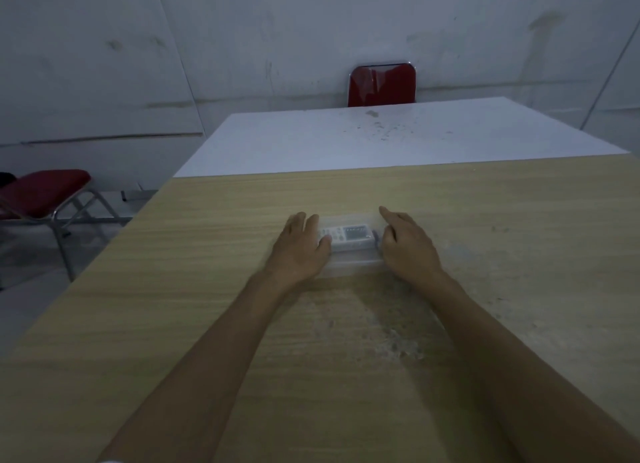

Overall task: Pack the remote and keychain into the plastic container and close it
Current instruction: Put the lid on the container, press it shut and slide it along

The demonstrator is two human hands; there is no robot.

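No legible text, label or number; the remote [347,236] inside the plastic container [349,260] carries button markings and possibly a display, too blurred to read

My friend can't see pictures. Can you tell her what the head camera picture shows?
Two bare hands, the left hand and the right hand, rest on the ends of a clear plastic container with a white remote inside. It sits on a wooden table, with red chairs further off.
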